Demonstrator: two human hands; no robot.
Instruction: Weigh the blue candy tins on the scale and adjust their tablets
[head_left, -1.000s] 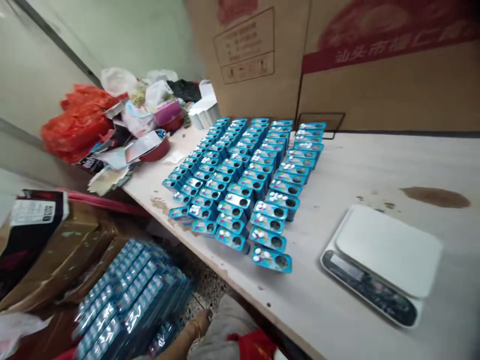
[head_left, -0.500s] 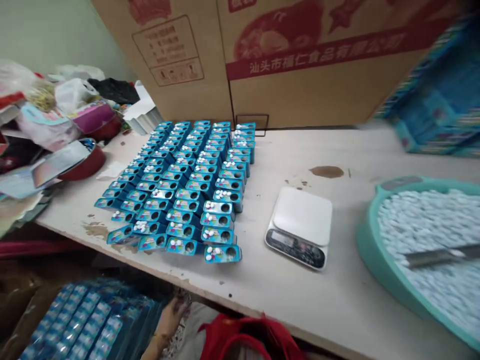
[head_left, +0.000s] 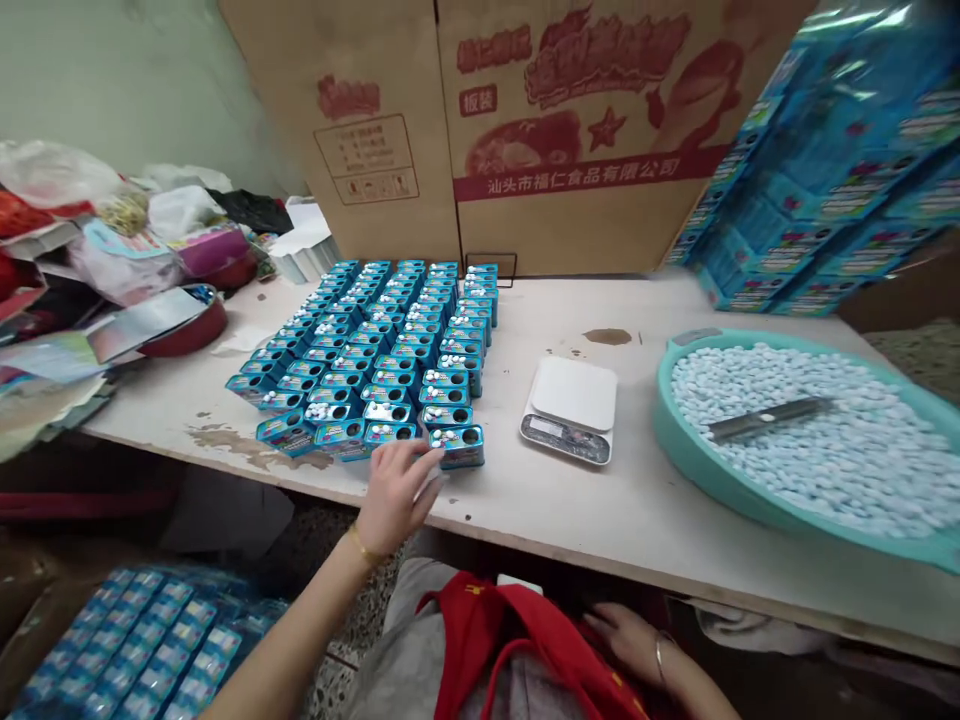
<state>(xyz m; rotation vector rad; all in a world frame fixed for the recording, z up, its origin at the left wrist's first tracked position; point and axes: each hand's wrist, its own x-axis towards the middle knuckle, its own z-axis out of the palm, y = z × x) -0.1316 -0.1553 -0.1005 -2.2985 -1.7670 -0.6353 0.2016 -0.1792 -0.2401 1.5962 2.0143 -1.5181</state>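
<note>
Left grip (head_left: 397,495) open, slightly blurred, fingers spread, fingertips (head_left: 433,462) at the front row of the block of teal tins (head_left: 390,380) on the table (head_left: 600,520), no tin visibly closed inside. Right grip (head_left: 622,640) below the table edge, in front of the block, fingers half curled near a red strap (head_left: 517,625) over grey clothing, whether open or closed impossible to tell. Just right of the block, a digital kitchen scale (head_left: 568,410). Farther right, a teal plastic basin (head_left: 667,420) heaped with pale blue candies (head_left: 862,450), a metal scraper (head_left: 769,418) lying on top. Left of the block, a red pan (head_left: 187,328) among plastic bags (head_left: 180,210). Behind the block, a printed cardboard carton (head_left: 570,130). Below and left of the block, wrapped stacks of tins (head_left: 135,640)
</note>
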